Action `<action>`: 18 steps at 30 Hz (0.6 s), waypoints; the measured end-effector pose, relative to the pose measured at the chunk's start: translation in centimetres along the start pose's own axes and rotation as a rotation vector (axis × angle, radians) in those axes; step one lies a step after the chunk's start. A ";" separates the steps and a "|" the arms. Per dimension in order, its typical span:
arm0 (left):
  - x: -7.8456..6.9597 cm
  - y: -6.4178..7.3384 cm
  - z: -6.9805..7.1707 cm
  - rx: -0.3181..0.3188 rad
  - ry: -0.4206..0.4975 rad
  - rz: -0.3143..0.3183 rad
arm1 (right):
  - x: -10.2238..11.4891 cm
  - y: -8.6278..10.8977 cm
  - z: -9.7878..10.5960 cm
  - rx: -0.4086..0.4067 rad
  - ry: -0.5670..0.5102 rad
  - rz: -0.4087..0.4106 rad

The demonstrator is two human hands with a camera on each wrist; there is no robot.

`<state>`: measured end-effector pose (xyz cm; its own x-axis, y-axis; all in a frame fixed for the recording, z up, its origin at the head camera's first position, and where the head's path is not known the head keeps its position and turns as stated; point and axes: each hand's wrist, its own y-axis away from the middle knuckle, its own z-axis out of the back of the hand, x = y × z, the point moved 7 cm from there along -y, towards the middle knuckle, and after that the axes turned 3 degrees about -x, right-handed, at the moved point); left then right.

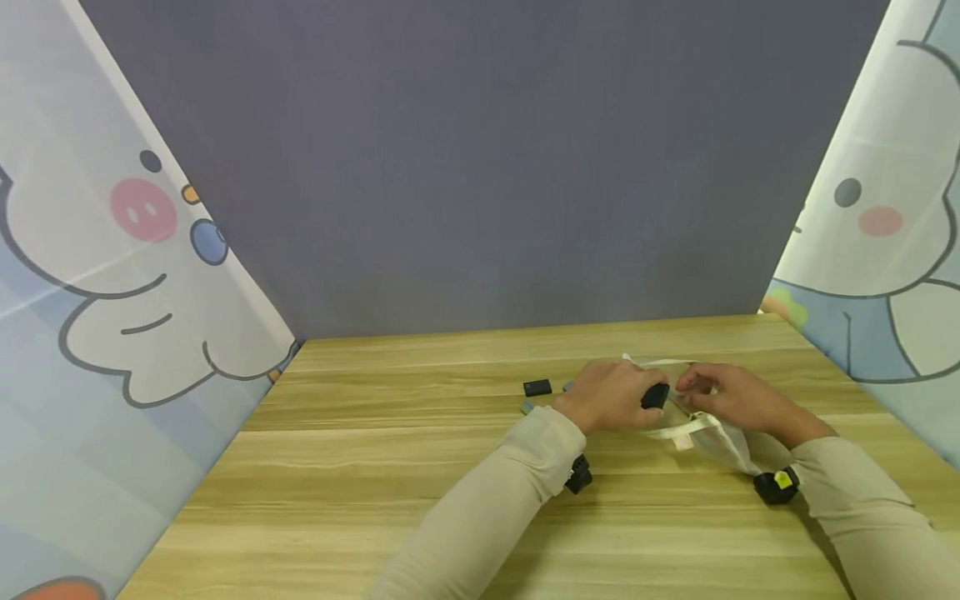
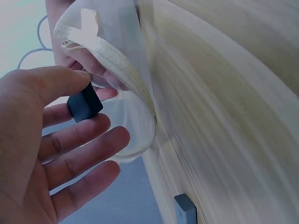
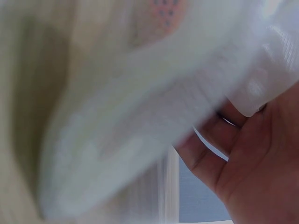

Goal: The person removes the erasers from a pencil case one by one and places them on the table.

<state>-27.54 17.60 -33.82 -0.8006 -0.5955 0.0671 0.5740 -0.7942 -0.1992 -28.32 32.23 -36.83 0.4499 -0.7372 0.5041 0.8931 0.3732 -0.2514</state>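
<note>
My left hand (image 1: pixel 611 393) pinches a small dark block (image 2: pixel 85 103) between thumb and fingers, the other fingers spread. It is right at the mouth of a translucent zip pouch (image 1: pixel 723 442), whose pale zipper edge (image 2: pixel 126 70) forms an open loop facing that hand. My right hand (image 1: pixel 738 400) grips the pouch by its rim, fingers curled; in the left wrist view part of it shows through the clear material. The right wrist view has the pouch blurred across it, with a red dotted print (image 3: pixel 167 11) on it and the right hand's fingertips hidden behind.
On the wooden table (image 1: pixel 337 475), left of the pouch, lie a small black block (image 1: pixel 537 387) and a grey-blue piece (image 1: pixel 527 407). Another bluish piece (image 1: pixel 567 386) is partly covered by the left hand. A grey panel (image 1: pixel 480 167) stands along the table's back edge, with printed cloth on both sides.
</note>
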 end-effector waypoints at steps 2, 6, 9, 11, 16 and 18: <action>0.1 0.1 0.1 0.003 -0.004 0.006 | 0.0 0.0 0.0 0.005 -0.005 -0.007; 0.4 0.6 0.3 0.002 -0.010 0.012 | -0.1 0.0 -0.2 0.013 -0.019 -0.007; 0.5 0.8 0.3 0.003 -0.006 0.014 | -0.1 -0.1 -0.3 0.006 -0.016 0.002; 0.7 0.9 0.3 0.004 -0.005 0.022 | -0.1 -0.1 -0.2 -0.003 -0.006 0.009; 1.0 1.0 0.2 0.018 -0.027 0.045 | 0.1 0.0 0.0 -0.013 0.008 0.020; 1.1 1.0 0.2 0.023 -0.034 0.053 | 0.1 0.0 0.0 -0.011 0.007 0.017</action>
<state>-27.82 16.10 -33.73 -0.7628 -0.6403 0.0908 0.6195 -0.7638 -0.1813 -28.31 32.17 -36.79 0.4647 -0.7348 0.4940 0.8854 0.3793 -0.2687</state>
